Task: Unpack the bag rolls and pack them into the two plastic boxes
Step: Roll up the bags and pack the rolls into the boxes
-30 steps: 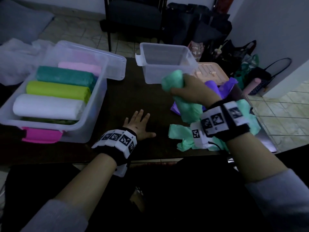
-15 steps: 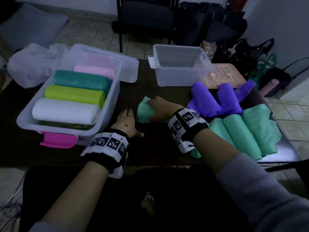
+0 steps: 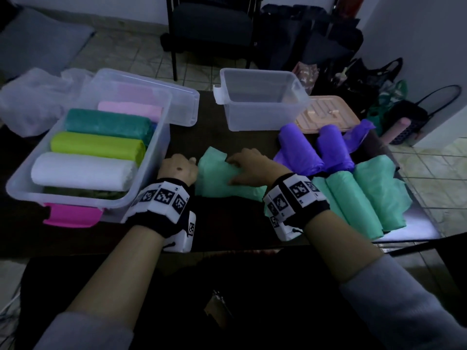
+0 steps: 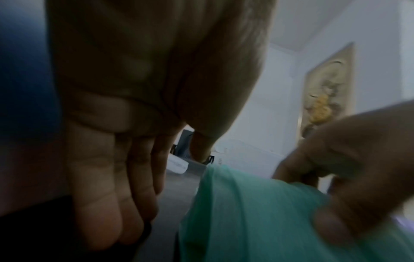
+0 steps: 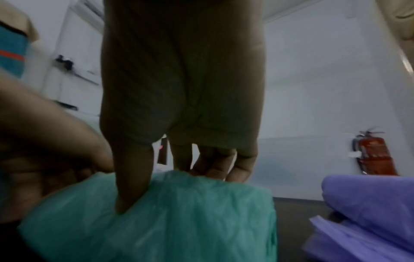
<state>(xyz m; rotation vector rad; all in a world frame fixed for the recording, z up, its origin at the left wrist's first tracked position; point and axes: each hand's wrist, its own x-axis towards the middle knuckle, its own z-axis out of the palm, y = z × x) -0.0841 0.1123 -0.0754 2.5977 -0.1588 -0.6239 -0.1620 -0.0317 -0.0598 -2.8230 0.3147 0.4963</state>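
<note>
Mint-green film roll point(image 3: 222, 178), on table point(image 3: 227, 221) between full box point(image 3: 151, 178) and spare rolls point(image 3: 366, 198). Likely light, soft, crushable, slick; loose end apt to unwind. Best taken round the middle, flap pinned. Right hand point(image 3: 250, 168) on top, fingers curled over far edge; left hand point(image 3: 178, 168) beside its left end, fingers hidden, grip indeterminable. Square coded markers on wristbands; no legible writing.
</note>
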